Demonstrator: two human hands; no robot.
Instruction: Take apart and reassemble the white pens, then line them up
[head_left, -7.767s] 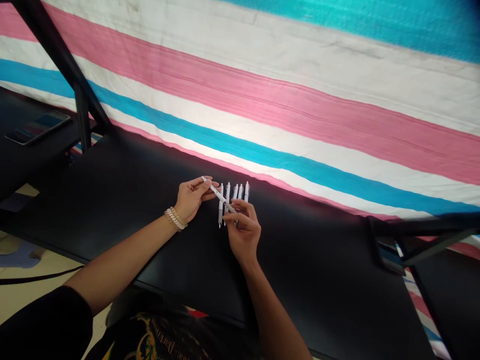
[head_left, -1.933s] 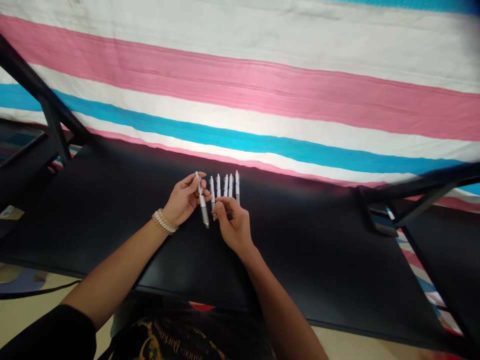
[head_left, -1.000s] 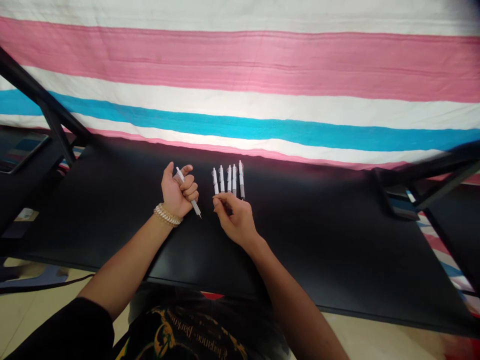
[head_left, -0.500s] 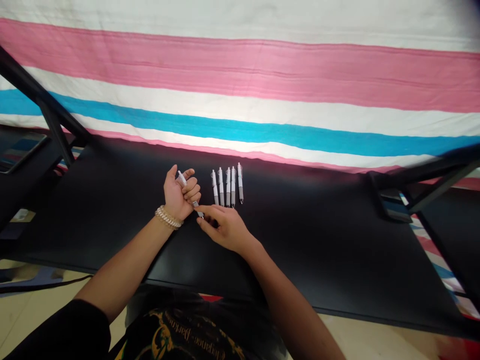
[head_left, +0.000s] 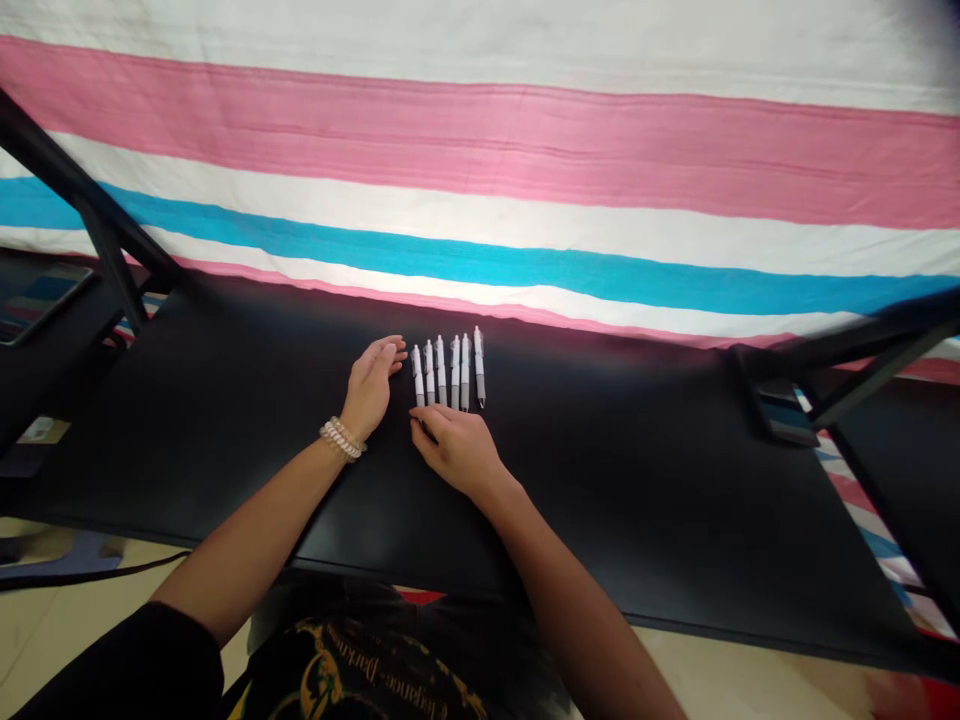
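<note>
Several white click pens (head_left: 455,370) with grey grips lie side by side on the black table, clicker ends pointing away from me. My right hand (head_left: 461,450) has its thumb and forefinger closed around the lower end of the leftmost pen (head_left: 418,375), whose tip they hide. The hand also covers the lower ends of some neighbouring pens. Just left of the row, my left hand (head_left: 373,385) is held with its fingers stretched out and nothing in it. A beaded bracelet (head_left: 343,439) circles the left wrist. The rightmost pen (head_left: 480,367) lies slightly apart and farther back.
The black table (head_left: 637,480) meets a striped cloth (head_left: 525,140) along its far edge. Black metal supports stand at the left (head_left: 112,260) and right (head_left: 870,390). A small pale item (head_left: 37,430) is at the far left.
The pen that was in my left hand now lies at the row's left end. My left hand has let go and straightened its fingers; my right hand has shifted slightly right.
</note>
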